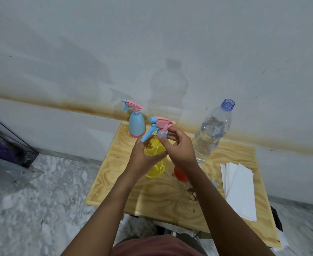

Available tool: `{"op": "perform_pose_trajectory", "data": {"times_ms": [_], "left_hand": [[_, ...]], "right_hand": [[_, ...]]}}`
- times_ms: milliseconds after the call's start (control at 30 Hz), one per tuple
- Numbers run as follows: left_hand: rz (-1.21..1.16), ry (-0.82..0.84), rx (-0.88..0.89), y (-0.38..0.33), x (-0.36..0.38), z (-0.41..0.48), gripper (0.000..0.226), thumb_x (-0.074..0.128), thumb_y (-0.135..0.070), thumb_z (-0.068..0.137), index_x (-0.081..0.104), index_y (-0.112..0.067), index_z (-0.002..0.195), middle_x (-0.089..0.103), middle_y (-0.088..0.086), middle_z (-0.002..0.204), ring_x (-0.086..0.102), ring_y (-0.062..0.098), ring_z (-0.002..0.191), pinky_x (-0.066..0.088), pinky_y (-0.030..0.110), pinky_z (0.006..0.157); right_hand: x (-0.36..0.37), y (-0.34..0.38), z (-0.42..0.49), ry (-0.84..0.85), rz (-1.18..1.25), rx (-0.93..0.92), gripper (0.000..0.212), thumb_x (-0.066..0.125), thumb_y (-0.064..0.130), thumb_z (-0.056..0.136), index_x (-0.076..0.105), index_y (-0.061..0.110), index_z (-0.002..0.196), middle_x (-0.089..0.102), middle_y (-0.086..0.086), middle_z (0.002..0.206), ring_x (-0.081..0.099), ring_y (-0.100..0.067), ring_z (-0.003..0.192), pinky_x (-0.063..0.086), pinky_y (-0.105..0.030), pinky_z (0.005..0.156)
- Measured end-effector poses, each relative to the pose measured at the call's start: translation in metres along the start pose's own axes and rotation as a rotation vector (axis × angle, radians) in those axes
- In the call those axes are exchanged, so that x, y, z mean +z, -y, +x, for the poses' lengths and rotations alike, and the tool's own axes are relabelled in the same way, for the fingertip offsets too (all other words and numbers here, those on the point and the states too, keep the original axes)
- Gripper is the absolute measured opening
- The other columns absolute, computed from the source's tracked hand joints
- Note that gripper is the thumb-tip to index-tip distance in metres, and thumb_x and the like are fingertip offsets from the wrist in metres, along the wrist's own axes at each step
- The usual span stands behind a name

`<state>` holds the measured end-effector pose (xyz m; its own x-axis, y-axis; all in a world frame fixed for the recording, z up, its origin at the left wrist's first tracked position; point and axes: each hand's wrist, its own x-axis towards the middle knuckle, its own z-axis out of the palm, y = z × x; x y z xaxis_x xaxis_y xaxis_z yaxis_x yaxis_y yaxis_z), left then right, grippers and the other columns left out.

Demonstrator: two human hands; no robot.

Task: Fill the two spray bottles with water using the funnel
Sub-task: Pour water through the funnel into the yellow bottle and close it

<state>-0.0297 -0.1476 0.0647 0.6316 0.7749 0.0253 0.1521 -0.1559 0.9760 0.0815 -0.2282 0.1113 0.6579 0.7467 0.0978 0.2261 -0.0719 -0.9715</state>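
Observation:
A yellow spray bottle (156,166) stands on the wooden table (152,196). My left hand (142,156) grips its body. My right hand (177,146) pinches the blue collar of its pink and blue spray head (160,127), which sits tilted at the neck. Behind it a blue spray bottle (136,126) stands upright with its spray head on. An orange funnel (179,174) lies on the table, partly hidden by my right wrist. A clear uncapped water bottle (212,133), partly filled, stands to the right.
A stack of white paper napkins (239,189) lies at the table's right side. The wall runs close behind the table. A dark glass box (9,143) sits on the marble floor (41,200) at the left. A small blue piece (213,184) shows by my right forearm.

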Motion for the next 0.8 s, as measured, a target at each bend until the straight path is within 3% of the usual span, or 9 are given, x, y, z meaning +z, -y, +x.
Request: {"op": "perform_pose_trajectory", "data": {"times_ms": [133, 233, 367, 467, 600, 800], "left_hand": [[0.068, -0.047, 0.056, -0.009, -0.001, 0.0, 0.065, 0.081, -0.052, 0.064, 0.063, -0.031, 0.123, 0.062, -0.009, 0.117, 0.056, 0.009, 0.112, 0.051, 0.032, 0.093], [0.019, -0.012, 0.088, -0.021, -0.004, -0.001, 0.048, 0.085, -0.034, 0.071, 0.067, -0.027, 0.115, 0.069, -0.01, 0.104, 0.062, 0.006, 0.099, 0.053, 0.027, 0.083], [0.009, -0.021, 0.083, -0.031, -0.008, 0.001, 0.045, 0.085, -0.03, 0.074, 0.067, -0.025, 0.114, 0.066, -0.014, 0.088, 0.06, -0.001, 0.083, 0.046, 0.013, 0.071], [0.021, -0.026, 0.102, -0.035, -0.009, 0.004, 0.047, 0.086, -0.032, 0.073, 0.067, -0.025, 0.116, 0.066, -0.014, 0.091, 0.059, 0.0, 0.085, 0.046, 0.013, 0.073], [0.028, -0.04, 0.127, -0.043, -0.01, 0.007, 0.044, 0.086, -0.029, 0.073, 0.068, -0.024, 0.113, 0.067, -0.012, 0.092, 0.06, -0.001, 0.085, 0.043, 0.012, 0.074], [0.044, -0.067, 0.116, -0.057, -0.01, 0.009, 0.045, 0.085, -0.027, 0.073, 0.065, -0.035, 0.113, 0.068, -0.015, 0.097, 0.058, -0.011, 0.09, 0.04, 0.001, 0.075]], "right_hand": [[0.001, 0.006, 0.004, -0.015, 0.049, 0.029, 0.035, 0.081, 0.028, 0.08, 0.062, 0.019, 0.108, 0.07, 0.007, 0.105, 0.066, -0.005, 0.101, 0.049, -0.021, 0.076], [-0.003, 0.011, 0.007, 0.046, 0.077, 0.008, 0.029, 0.08, 0.029, 0.081, 0.06, 0.023, 0.101, 0.071, 0.008, 0.103, 0.067, -0.009, 0.1, 0.052, -0.03, 0.086], [-0.008, 0.022, 0.007, 0.071, 0.219, 0.022, 0.019, 0.071, 0.025, 0.091, 0.056, 0.014, 0.092, 0.07, 0.006, 0.088, 0.064, -0.002, 0.082, 0.048, -0.016, 0.07], [-0.009, 0.024, 0.008, 0.072, 0.282, 0.019, 0.016, 0.064, 0.02, 0.095, 0.057, 0.007, 0.102, 0.07, 0.002, 0.096, 0.065, -0.002, 0.089, 0.05, -0.018, 0.075], [-0.009, 0.032, 0.008, 0.1, 0.294, -0.023, 0.023, 0.06, 0.012, 0.098, 0.062, 0.011, 0.12, 0.071, 0.003, 0.108, 0.067, -0.002, 0.1, 0.05, -0.016, 0.082], [0.0, 0.035, 0.011, 0.024, 0.351, -0.019, 0.02, 0.067, 0.005, 0.091, 0.06, 0.007, 0.109, 0.071, -0.001, 0.106, 0.068, -0.008, 0.102, 0.053, -0.023, 0.086]]}}
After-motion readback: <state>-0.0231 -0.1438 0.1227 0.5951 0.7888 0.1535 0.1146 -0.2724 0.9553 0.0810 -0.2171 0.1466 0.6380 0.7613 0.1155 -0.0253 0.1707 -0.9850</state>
